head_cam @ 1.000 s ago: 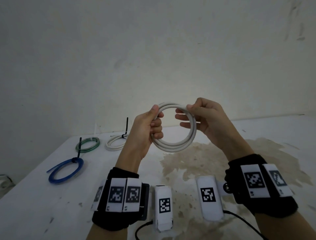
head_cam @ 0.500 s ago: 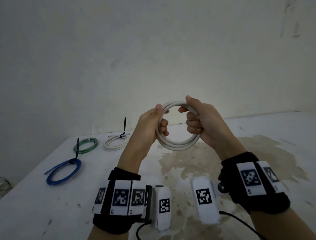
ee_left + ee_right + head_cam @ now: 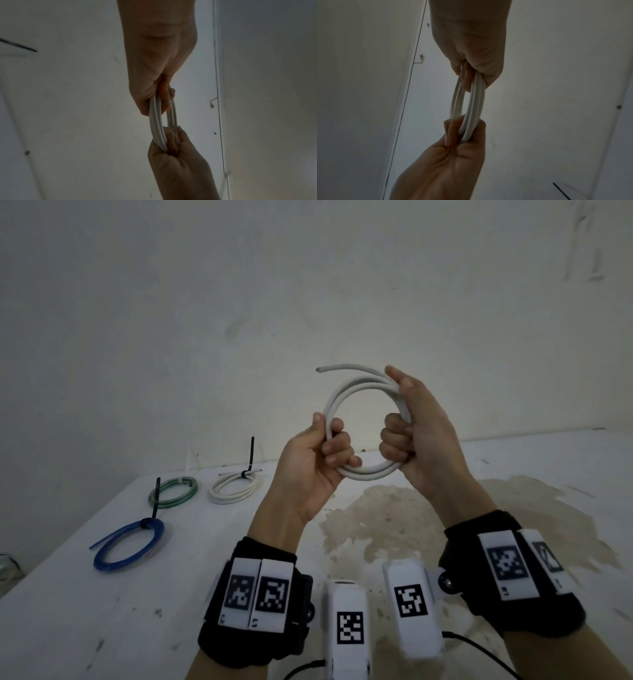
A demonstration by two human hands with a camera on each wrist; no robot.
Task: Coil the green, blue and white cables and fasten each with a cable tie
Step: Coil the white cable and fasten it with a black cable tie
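I hold a coiled white cable [image 3: 346,392] upright in the air above the table. My left hand [image 3: 329,446] grips the coil's left side, fingers curled through the ring. Gripping its right side is my right hand [image 3: 407,422], thumb on top. One loose cable end [image 3: 318,369] sticks out at the upper left. Both wrist views show the coil edge-on [image 3: 157,121] [image 3: 471,106] between the two fists. On the table at the left lie a tied blue coil [image 3: 128,544], a tied green coil [image 3: 173,492] and a tied white coil [image 3: 234,487], each with a black tie standing up.
The white table [image 3: 85,611] has a large brownish stain [image 3: 411,518] under my hands. A pale wall rises right behind it. Black cords run from my wrist cameras at the near edge [image 3: 479,648].
My right hand slid round the coil from the top to its right side and closed on it. A loose cable end sprang out at the upper left. The coil rose slightly.
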